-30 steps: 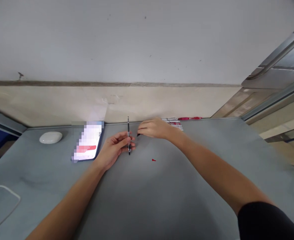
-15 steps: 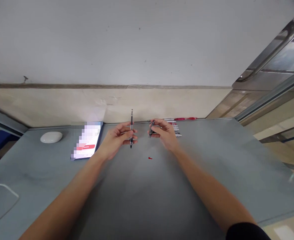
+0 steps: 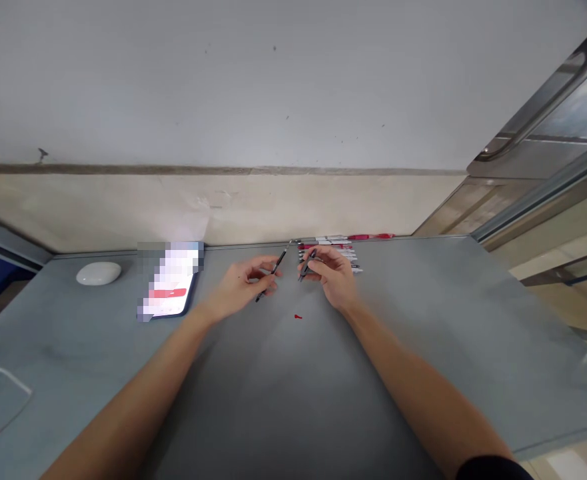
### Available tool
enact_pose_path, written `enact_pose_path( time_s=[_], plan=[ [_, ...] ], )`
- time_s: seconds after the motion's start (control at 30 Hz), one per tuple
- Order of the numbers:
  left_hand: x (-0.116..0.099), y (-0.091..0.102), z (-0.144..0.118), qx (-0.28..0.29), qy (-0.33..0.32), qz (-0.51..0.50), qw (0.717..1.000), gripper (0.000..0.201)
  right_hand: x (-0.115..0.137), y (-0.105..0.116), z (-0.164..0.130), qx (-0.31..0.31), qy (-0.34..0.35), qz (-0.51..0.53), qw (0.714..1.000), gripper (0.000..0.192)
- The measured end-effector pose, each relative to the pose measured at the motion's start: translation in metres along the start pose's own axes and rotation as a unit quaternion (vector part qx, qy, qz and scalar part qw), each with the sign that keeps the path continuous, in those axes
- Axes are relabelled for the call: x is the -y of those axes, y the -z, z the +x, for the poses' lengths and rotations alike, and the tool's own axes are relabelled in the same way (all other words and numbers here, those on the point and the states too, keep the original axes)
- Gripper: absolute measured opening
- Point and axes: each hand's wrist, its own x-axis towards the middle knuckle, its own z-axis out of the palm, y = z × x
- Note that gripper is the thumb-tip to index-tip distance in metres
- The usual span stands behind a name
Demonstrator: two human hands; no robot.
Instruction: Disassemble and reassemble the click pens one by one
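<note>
My left hand (image 3: pixel 250 283) is closed around a slim black pen (image 3: pixel 282 258), which slants up to the right with its thin tip toward the wall. My right hand (image 3: pixel 332 270) pinches a short dark piece that looks like a pen cap (image 3: pixel 307 265), just right of the pen and apart from it. Behind the right hand, several white, red and dark pens (image 3: pixel 326 244) lie stacked in a row, partly covered by the fingers. A small red piece (image 3: pixel 298 317) rests on the table below the hands.
Left of my hands, a lit phone (image 3: pixel 170 283) lies on the grey table (image 3: pixel 293 400), with a white rounded case (image 3: pixel 98 273) beyond it. A red pen (image 3: pixel 370 237) lies along the wall (image 3: pixel 253 207). A white cable (image 3: pixel 10 377) curves at the far left.
The pen in my left hand has tilted from nearly upright to leaning right. Both hands have shifted slightly down, and more of the pen row shows. The red piece stays put.
</note>
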Motion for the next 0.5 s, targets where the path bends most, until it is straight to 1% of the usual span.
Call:
enact_pose_path(
  time_s=[0.1,0.2,0.3,0.43,0.5],
  plan=[
    [-0.007,0.002,-0.002,0.021,-0.009,0.050,0.998,0.035,0.001,-0.002,-0.001,-0.002,0.014,-0.010,1.000,0.020],
    [-0.012,0.002,-0.003,0.033,-0.017,0.082,0.996,0.035,0.006,-0.006,-0.002,-0.028,0.038,-0.002,0.999,0.023],
    [-0.014,0.002,-0.004,0.040,-0.024,0.098,0.994,0.036,0.012,-0.011,-0.001,-0.078,0.061,0.022,0.995,0.023],
    [-0.014,0.001,-0.003,0.044,-0.032,0.124,0.991,0.034,0.021,-0.018,0.000,-0.155,0.075,0.062,0.983,0.022],
    [-0.014,0.001,-0.003,0.045,-0.038,0.136,0.989,0.034,0.024,-0.020,0.000,-0.183,0.080,0.074,0.977,0.023]
  ],
)
